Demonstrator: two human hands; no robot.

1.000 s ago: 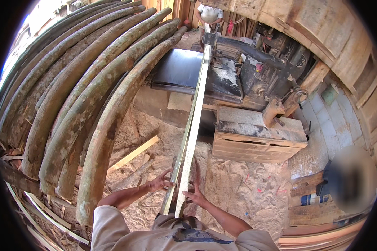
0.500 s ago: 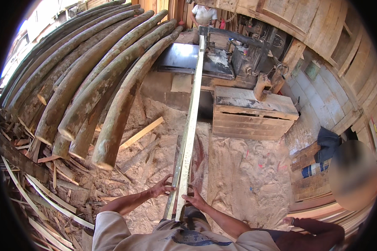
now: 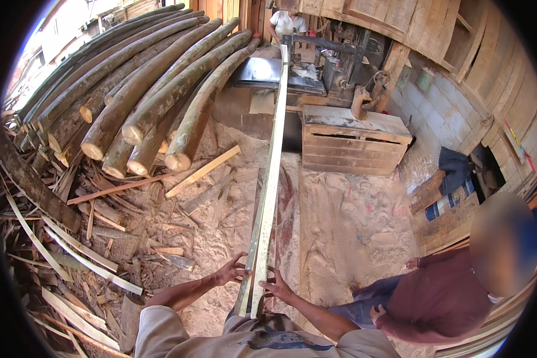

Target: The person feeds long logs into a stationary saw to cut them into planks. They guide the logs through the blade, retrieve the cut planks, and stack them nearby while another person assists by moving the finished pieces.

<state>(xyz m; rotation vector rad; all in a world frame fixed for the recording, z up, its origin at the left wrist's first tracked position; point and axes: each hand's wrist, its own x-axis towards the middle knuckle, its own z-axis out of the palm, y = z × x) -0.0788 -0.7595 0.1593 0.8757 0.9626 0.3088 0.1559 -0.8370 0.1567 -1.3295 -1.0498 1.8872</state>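
A long, pale sawn length of timber (image 3: 271, 179) runs from just in front of my body to the saw machine (image 3: 349, 68) at the far end. Along its left side lies a thinner strip with greenish bark (image 3: 243, 292), parted from it by a narrow gap at the near end. My left hand (image 3: 230, 271) grips the bark strip from the left, fingers curled at its edge. Opposite it, my right hand (image 3: 277, 286) holds the pale timber from the right, close to its end. Parts of the fingers are hidden by the wood.
Several logs (image 3: 191, 113) are stacked at the left above scattered offcuts (image 3: 95, 262). A wooden box (image 3: 352, 143) stands before the machine. One co-worker (image 3: 286, 24) is behind the machine; another, in a maroon top (image 3: 438, 298), is close on my right. Sawdust (image 3: 352, 227) covers the floor.
The right-hand co-worker has come further into view. My view has shifted, showing more floor beyond the log ends. Both my hands keep their places on the wood.
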